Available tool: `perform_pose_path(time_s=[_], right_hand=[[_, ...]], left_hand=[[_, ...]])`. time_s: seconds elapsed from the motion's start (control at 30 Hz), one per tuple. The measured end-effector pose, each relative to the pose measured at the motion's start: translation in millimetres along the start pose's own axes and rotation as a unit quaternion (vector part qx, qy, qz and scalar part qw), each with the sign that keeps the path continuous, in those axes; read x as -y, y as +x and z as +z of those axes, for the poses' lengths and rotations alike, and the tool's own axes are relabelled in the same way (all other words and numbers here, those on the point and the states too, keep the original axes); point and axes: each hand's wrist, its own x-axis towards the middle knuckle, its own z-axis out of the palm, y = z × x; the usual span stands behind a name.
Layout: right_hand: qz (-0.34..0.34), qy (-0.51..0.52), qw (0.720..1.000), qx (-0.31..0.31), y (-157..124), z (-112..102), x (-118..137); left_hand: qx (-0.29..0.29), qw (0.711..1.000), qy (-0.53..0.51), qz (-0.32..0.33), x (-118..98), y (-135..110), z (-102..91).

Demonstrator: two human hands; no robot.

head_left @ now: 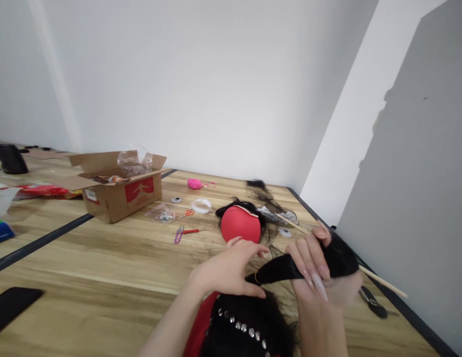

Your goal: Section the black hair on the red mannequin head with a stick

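My right hand (314,267) is closed around a long ponytail of black hair (277,269) and pulls it out to the right. A thin yellowish hair band (256,278) circles the ponytail's base. My left hand (234,270) curves over that base, its thumb and fingers apart on either side of the hair. Below, at the bottom edge, is a black-haired piece (234,339) with a row of silver studs (243,327) and some red beneath. A pale wooden stick (383,281) passes behind my right hand; whether the hand holds it, I cannot tell.
Beyond my hands sits a red ball (240,225) with black hair. Nearby are googly eyes (285,232), orange scissors (186,213), a red-handled tool (191,231) and pink yarn (194,184). An open cardboard box (119,198) stands left; a black phone-like slab (15,305) lies nearer.
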Motion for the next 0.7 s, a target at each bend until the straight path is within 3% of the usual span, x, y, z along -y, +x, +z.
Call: perform_pose_path(time_s=[0.17, 0.33, 0.53, 0.7], right_hand=[[0.009, -0.002, 1.0, 0.001, -1.7, 3.1, -1.6], [-0.01, -0.013, 1.0, 0.005, -4.0, 3.4, 4.6], [-0.027, -0.032, 0.999, 0.006, -4.1, 0.7, 13.2], [-0.035, -0.034, 0.999, 0.006, -2.5, 0.3, 9.6]], left_hand=[[0.027, 0.998, -0.051, 0.021, -15.2, 11.5, 15.4], [0.038, 0.998, -0.045, 0.01, 1.8, 8.2, 7.8], [-0.021, 0.999, 0.006, -0.034, 25.5, -3.0, -10.8], [0.0, 1.0, 0.004, -0.03, 19.1, -4.6, -5.9]])
